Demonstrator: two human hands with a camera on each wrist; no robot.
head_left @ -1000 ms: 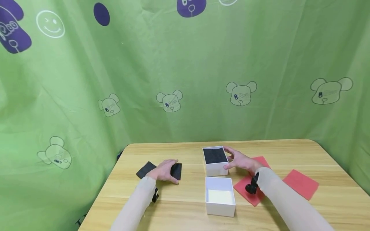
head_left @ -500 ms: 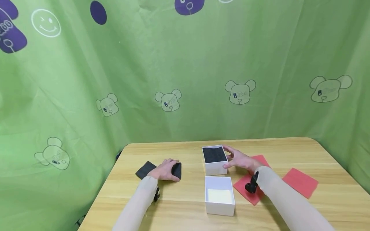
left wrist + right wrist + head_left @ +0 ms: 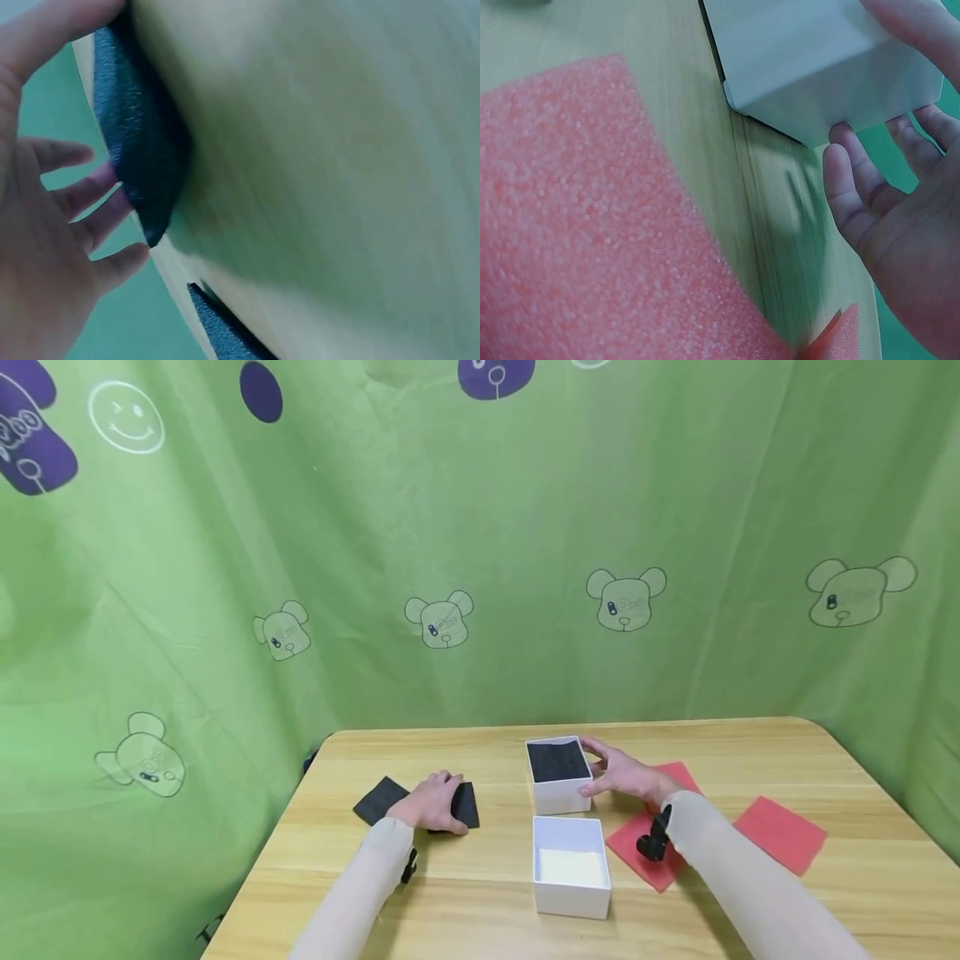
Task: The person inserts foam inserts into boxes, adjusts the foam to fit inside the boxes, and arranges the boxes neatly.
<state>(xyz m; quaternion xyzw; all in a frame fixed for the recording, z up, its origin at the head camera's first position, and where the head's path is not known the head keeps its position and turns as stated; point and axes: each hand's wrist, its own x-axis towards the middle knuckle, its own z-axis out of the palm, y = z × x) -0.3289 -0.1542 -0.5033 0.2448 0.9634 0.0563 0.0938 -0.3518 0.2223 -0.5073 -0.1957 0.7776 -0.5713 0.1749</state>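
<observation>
My left hand (image 3: 437, 801) lies on a black foam pad (image 3: 467, 806) left of centre on the wooden table (image 3: 465, 877). In the left wrist view the thumb and fingers (image 3: 82, 195) pinch that black foam pad (image 3: 139, 150) at its raised edge. A second black pad (image 3: 377, 800) lies just to its left. My right hand (image 3: 622, 774) grips the right wall of a small white box (image 3: 558, 797) lined with black foam (image 3: 557, 761). In the right wrist view my fingers (image 3: 855, 187) sit at the corner of this white box (image 3: 802, 60).
A second white box (image 3: 572, 897), open and pale inside, stands just in front of the first. Two red foam pads (image 3: 780, 833) (image 3: 637, 853) lie to the right, one under my right forearm. A green curtain with a bear print closes in the table at the back and on both sides.
My left hand and the black pad under it have shifted slightly to the right. My right hand stays on the white box.
</observation>
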